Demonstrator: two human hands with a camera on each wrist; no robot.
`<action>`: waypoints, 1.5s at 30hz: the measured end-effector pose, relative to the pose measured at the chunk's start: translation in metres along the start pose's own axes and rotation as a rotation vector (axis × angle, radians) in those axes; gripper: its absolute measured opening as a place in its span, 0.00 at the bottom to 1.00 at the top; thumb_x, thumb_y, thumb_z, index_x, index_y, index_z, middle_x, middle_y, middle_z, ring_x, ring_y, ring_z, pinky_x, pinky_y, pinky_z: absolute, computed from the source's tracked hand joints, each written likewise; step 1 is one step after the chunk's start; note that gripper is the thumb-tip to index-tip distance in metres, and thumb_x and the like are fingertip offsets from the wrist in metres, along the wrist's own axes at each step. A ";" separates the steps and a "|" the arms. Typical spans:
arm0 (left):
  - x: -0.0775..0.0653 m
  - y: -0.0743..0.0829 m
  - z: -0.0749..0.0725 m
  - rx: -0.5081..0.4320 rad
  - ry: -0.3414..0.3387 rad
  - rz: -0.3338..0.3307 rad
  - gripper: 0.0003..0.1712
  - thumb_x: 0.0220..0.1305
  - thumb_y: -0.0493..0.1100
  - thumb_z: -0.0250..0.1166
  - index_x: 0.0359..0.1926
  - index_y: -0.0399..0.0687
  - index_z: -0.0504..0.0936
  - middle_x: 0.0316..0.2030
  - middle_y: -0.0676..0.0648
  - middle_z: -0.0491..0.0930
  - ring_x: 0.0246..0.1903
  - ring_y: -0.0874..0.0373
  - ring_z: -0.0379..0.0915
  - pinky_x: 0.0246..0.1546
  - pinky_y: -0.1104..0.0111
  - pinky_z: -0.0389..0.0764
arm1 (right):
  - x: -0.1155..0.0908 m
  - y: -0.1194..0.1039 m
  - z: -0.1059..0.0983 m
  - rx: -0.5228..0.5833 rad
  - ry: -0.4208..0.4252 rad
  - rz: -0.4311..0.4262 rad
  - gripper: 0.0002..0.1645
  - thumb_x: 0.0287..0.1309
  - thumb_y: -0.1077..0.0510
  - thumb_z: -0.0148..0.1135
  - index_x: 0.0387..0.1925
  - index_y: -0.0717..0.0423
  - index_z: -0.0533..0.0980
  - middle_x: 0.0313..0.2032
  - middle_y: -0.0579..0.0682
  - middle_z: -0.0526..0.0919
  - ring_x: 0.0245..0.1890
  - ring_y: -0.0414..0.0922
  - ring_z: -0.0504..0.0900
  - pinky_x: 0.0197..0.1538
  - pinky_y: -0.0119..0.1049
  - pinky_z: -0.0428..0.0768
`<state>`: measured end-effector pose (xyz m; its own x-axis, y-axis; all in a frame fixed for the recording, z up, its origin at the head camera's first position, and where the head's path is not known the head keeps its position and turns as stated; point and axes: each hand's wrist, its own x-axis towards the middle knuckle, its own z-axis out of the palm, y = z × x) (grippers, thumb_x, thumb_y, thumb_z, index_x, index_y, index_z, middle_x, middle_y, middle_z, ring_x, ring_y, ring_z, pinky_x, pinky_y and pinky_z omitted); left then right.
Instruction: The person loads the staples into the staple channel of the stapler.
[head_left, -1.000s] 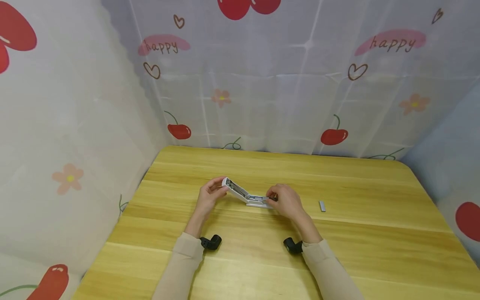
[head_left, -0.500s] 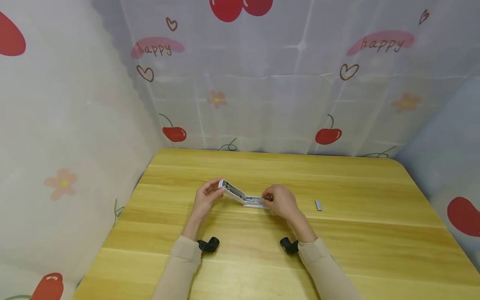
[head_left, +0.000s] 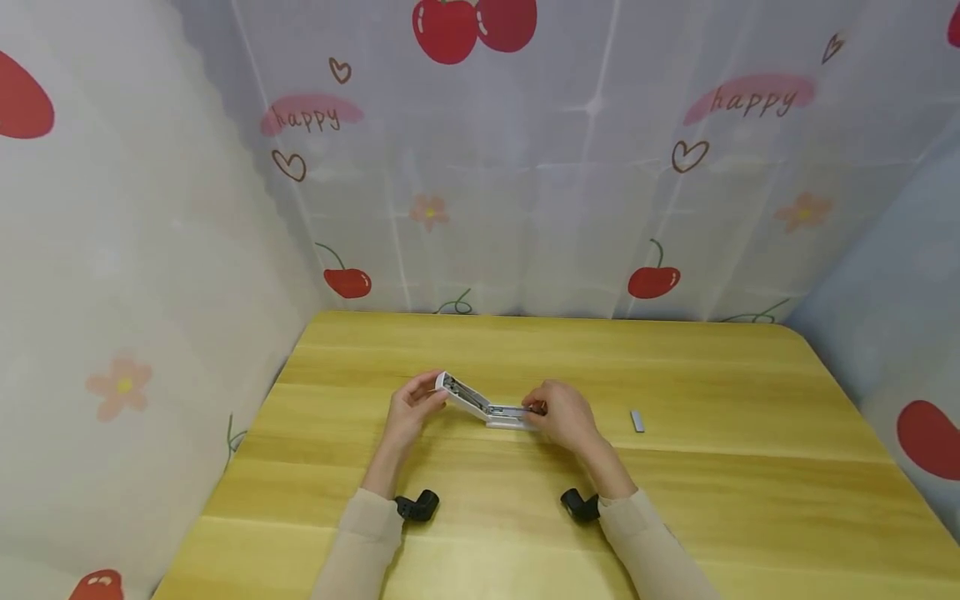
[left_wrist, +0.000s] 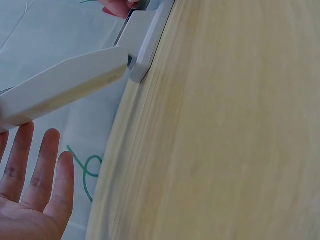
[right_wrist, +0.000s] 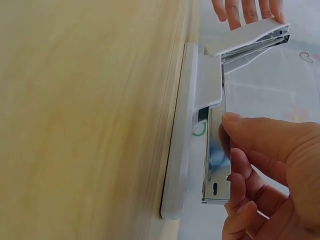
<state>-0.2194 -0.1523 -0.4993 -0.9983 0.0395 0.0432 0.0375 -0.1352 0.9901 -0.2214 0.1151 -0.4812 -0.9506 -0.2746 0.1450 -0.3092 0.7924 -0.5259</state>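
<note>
A white stapler (head_left: 467, 400) stands on the table with its top cover swung up and back to the left. My left hand (head_left: 407, 414) holds the raised end of that cover; in the left wrist view its fingers (left_wrist: 41, 175) reach under the cover, and the thumb is out of sight. At the stapler's other end, my right hand (head_left: 567, 417) grips the shiny metal magazine (right_wrist: 218, 155), thumb on one side and fingers curled at the other. The magazine stands apart from the white base (right_wrist: 179, 150) at its front end. A small grey staple strip (head_left: 637, 421) lies right of my right hand.
The wooden table (head_left: 480, 533) spreads around both forearms. A printed curtain (head_left: 525, 192) hangs behind its far edge and along the sides. Black wrist cameras (head_left: 418, 506) are strapped at both sleeves.
The head view has shifted slightly, so the table sits lower in the picture. Both hands keep nearly the same places on the stapler. The staple strip stays where it lay.
</note>
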 end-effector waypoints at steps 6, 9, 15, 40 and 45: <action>-0.006 -0.002 -0.003 -0.002 0.015 -0.005 0.25 0.63 0.32 0.65 0.61 0.31 0.74 0.44 0.55 0.81 0.41 0.64 0.79 0.44 0.68 0.83 | -0.009 0.001 0.000 0.042 0.023 0.001 0.10 0.50 0.58 0.75 0.37 0.52 0.86 0.30 0.42 0.79 0.28 0.38 0.73 0.32 0.34 0.73; -0.007 -0.002 -0.002 -0.009 0.015 0.000 0.25 0.63 0.31 0.65 0.61 0.31 0.73 0.44 0.55 0.81 0.41 0.64 0.79 0.44 0.68 0.83 | -0.015 0.004 -0.005 0.065 0.047 0.010 0.12 0.50 0.57 0.74 0.39 0.52 0.85 0.31 0.43 0.80 0.29 0.39 0.74 0.31 0.33 0.72; -0.005 -0.001 0.001 -0.019 0.004 0.021 0.25 0.63 0.29 0.64 0.60 0.29 0.73 0.44 0.54 0.81 0.41 0.64 0.79 0.42 0.71 0.83 | -0.027 0.022 -0.022 0.098 0.136 0.033 0.15 0.53 0.57 0.72 0.44 0.56 0.84 0.34 0.46 0.83 0.32 0.41 0.76 0.32 0.34 0.73; -0.015 -0.006 0.004 -0.025 -0.004 -0.005 0.25 0.63 0.34 0.66 0.61 0.34 0.74 0.45 0.54 0.81 0.43 0.64 0.79 0.44 0.68 0.83 | -0.086 0.107 -0.082 0.020 -0.089 0.457 0.35 0.51 0.37 0.70 0.47 0.62 0.75 0.37 0.50 0.80 0.33 0.45 0.77 0.29 0.35 0.71; -0.009 -0.002 0.000 -0.022 0.004 0.010 0.24 0.63 0.33 0.65 0.61 0.34 0.75 0.44 0.55 0.82 0.42 0.64 0.79 0.44 0.69 0.83 | -0.078 0.106 -0.077 0.023 -0.080 0.455 0.28 0.53 0.42 0.69 0.44 0.61 0.77 0.35 0.50 0.80 0.32 0.45 0.76 0.29 0.35 0.70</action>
<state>-0.2106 -0.1523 -0.5012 -0.9980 0.0344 0.0522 0.0462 -0.1571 0.9865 -0.1826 0.2621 -0.4837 -0.9840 0.0559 -0.1694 0.1401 0.8300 -0.5399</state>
